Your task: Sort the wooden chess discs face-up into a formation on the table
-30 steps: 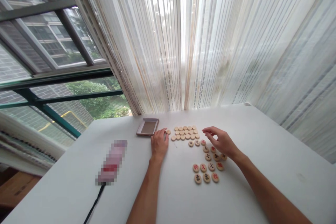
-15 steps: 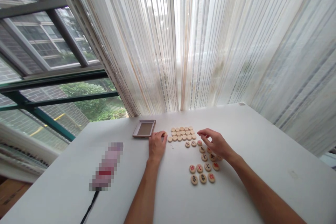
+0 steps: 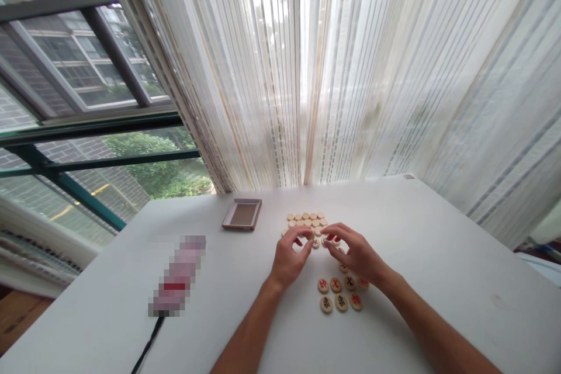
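My left hand [image 3: 290, 256] is in a pinch, its thumb and forefinger closed on a round wooden Chinese chess piece [image 3: 311, 235] just in front of the face-down rows. Close by on the right is my right hand [image 3: 350, 250], thumb and forefinger apart over the face-up pieces, with nothing visible between them. Plain-backed wooden pieces [image 3: 305, 216] lie in tight rows behind both hands. Below the right hand are face-up pieces with red and black characters, among them a red-marked piece [image 3: 323, 285] and a black-marked piece [image 3: 340, 302]. My right hand covers some of the others.
A shallow open box [image 3: 243, 214] sits at the back left of the white table [image 3: 197, 339]. Toward the left lies a pixelated pink object [image 3: 179, 274] with a black cord [image 3: 149, 343]. Striped curtains [image 3: 307, 70] hang along the table's far edge.
My left hand has moved right, from beside the box to in front of the face-down rows, with the piece. My right hand has shifted slightly left, bringing the two close together.
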Demonstrator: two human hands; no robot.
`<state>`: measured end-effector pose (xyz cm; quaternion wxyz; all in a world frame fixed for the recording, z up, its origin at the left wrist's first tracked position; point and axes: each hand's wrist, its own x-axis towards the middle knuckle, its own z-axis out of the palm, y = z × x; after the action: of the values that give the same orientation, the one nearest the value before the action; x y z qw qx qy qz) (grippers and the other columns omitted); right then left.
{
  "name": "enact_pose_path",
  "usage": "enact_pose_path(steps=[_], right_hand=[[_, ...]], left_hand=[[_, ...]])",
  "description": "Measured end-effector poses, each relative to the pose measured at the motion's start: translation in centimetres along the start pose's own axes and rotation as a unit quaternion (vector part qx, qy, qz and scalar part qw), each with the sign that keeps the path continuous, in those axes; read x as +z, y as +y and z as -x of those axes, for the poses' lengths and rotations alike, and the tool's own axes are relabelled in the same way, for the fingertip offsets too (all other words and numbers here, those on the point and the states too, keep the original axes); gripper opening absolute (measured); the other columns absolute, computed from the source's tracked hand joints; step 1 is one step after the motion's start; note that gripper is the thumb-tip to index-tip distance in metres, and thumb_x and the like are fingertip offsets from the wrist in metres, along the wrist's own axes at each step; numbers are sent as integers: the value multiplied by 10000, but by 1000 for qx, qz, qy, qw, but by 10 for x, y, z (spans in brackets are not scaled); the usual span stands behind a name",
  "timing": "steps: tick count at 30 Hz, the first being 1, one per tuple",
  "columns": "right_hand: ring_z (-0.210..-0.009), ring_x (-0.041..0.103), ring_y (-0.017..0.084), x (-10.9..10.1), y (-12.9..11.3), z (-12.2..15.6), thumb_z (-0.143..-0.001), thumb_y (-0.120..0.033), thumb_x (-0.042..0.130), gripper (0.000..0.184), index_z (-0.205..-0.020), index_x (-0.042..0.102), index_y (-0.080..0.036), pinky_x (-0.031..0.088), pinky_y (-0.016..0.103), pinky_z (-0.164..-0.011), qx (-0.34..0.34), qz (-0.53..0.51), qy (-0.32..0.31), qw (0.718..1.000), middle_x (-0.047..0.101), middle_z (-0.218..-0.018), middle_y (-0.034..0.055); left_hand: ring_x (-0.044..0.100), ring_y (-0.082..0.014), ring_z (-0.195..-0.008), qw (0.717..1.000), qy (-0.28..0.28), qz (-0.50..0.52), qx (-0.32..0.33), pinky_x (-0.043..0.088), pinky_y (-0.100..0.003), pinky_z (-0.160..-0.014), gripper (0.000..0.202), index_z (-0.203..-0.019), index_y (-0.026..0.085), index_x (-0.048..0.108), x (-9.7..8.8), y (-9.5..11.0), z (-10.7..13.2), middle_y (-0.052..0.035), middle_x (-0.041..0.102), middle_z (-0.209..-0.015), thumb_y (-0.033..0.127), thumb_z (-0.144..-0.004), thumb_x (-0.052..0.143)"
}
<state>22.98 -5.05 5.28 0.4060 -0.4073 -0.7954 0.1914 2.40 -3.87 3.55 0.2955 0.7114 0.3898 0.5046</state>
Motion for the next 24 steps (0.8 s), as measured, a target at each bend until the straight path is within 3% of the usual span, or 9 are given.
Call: enact_pose_path(steps=[6,11,18,24], right_hand=[[-983,639,203,5,-3,-1,-920,-206,577,141,-1040,634,-250,553,342,-862,-30,-18,10,999,628,-1111,70],[-878,641,191,6,-8,0,-935,-228,574,104,-1008,645,-248,555,324,-788,-14,-18,-6,1000,651,-973,53],[-832,644,187,7,-13,0,-945,-281,578,119,-1041,645,-256,553,320,-772,2,-18,-5,1000,687,-924,37],[-844,651,190,6,-12,0,-957,-291,558,149,-1072,644,-254,558,330,-786,0,-27,4,1000,688,-954,48]], left_hand=[[683,-189,-892,989,-30,118,-88,556,-289,-765,225,-1028,185,694,9,5,2,-79,723,-1031,343,-869,691],[714,-212,-836,971,-59,186,-135,575,-310,-771,298,-946,150,699,10,5,4,-97,745,-920,425,-833,724],[728,-192,-704,972,-43,183,-138,558,-272,-636,333,-984,151,682,9,1,3,-82,755,-826,467,-885,649],[722,-187,-741,971,-55,192,-129,544,-264,-640,331,-1078,150,666,9,2,3,-94,754,-886,432,-907,628]])
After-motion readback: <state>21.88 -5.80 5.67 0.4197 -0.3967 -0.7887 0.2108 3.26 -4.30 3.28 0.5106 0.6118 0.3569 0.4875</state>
